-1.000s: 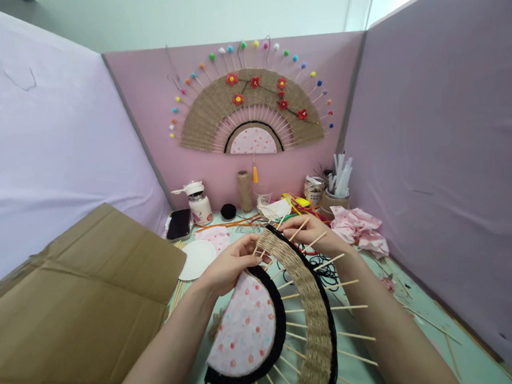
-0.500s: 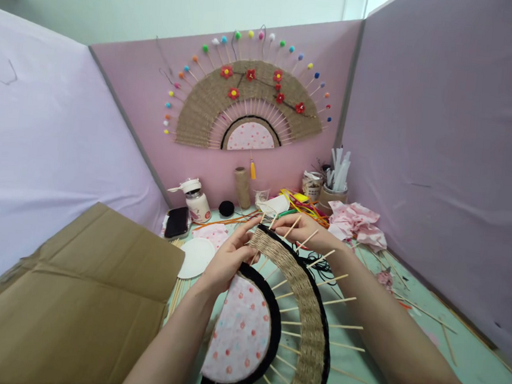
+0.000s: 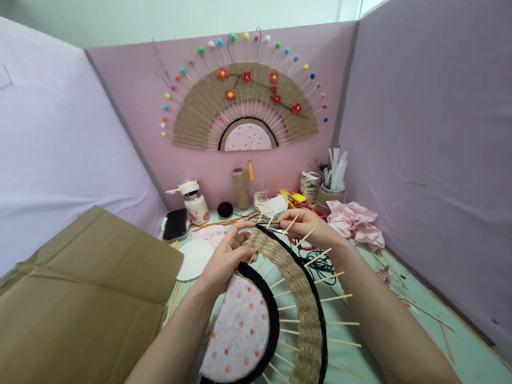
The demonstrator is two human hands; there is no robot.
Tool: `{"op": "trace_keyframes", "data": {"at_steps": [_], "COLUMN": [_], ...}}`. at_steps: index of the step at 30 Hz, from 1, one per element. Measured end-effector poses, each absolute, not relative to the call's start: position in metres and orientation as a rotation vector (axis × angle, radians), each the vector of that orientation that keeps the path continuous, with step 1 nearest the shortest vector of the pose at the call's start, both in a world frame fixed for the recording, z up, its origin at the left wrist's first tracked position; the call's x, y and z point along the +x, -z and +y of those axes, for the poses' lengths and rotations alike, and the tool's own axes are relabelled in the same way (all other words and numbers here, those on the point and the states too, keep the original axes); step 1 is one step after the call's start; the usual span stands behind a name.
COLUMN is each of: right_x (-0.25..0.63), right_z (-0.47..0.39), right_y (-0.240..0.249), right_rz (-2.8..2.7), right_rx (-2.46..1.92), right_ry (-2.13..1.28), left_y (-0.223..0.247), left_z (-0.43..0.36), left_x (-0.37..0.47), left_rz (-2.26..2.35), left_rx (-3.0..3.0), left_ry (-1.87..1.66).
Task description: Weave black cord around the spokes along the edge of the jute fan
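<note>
A half-round fan frame (image 3: 306, 304) of thin sticks stands tilted before me, with a woven tan band edged in black cord. Its inner half disc (image 3: 241, 328) has pink dotted cloth and a thick black rim. My left hand (image 3: 228, 255) grips the upper end of the woven band, thumb in front. At the band's top edge, my right hand (image 3: 302, 226) pinches near the stick tips, its fingers closed on something thin, perhaps cord, too small to name. Black cord (image 3: 321, 266) lies loosely in a tangle behind the sticks.
Folded cardboard (image 3: 71, 301) covers the left side. A white disc (image 3: 195, 259), phone (image 3: 176, 224), bottle (image 3: 197, 206) and cardboard tube (image 3: 240, 189) stand or lie behind. Crumpled pink cloth (image 3: 356, 222) and loose sticks lie right. A finished fan (image 3: 251, 90) hangs on the pink partition.
My right hand has moved slightly away from the band's top end, its fingers now pinched together. My left hand keeps its hold. The view has shifted slightly.
</note>
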State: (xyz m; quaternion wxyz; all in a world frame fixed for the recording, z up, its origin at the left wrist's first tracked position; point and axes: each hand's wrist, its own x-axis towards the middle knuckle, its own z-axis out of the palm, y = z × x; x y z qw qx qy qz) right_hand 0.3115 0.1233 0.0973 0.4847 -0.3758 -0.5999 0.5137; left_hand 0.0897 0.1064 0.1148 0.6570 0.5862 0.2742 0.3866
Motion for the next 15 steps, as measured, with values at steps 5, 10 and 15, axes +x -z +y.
{"op": "trace_keyframes", "data": {"at_steps": [5, 10, 15], "right_x": [0.313, 0.320, 0.328], "right_z": [0.123, 0.125, 0.124], "right_y": [-0.098, -0.093, -0.094], "right_rz": [-1.436, -1.399, -1.383], "right_rx": [-0.906, -0.852, -0.870], "right_ry": [-1.276, -1.316, -1.281], "left_y": [-0.114, -0.116, -0.114], "left_z": [0.108, 0.110, 0.113], "left_x": [0.090, 0.088, 0.087], "left_rz": [0.600, 0.564, 0.571], "left_rx": [1.284, 1.219, 1.144], "left_ry": [-0.889, -0.849, -0.840]}}
